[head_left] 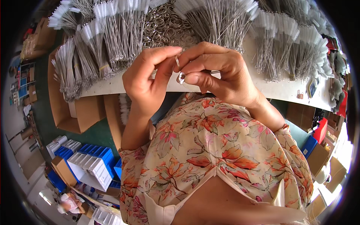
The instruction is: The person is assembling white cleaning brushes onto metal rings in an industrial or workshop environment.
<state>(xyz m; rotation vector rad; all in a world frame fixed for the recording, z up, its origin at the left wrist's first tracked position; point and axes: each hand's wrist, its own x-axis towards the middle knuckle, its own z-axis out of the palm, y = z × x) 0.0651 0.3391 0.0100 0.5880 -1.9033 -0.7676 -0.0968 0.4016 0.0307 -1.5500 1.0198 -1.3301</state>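
My left hand [144, 77] is raised over the table's near edge, pinching a shiny metal ring [177, 62] between thumb and forefinger. Facing it, my right hand [223, 71] is closed on what look like wire brush handles, whose looped ends [181, 78] stick out at the thumb tip. My right forefinger also touches the ring. The rest of those handles is mostly hidden in my palm. Just beyond both hands lies a heap of loose metal rings [161, 28]. On either side of it lie bundles of thin wire brushes [122, 33] with white bristles.
More brush bundles [279, 45] cover the right part of the white table [255, 80]. An open cardboard box [80, 118] stands below the table at left. Blue and white plastic bins [92, 167] are stacked lower left. Another person [70, 202] is in the far lower left.
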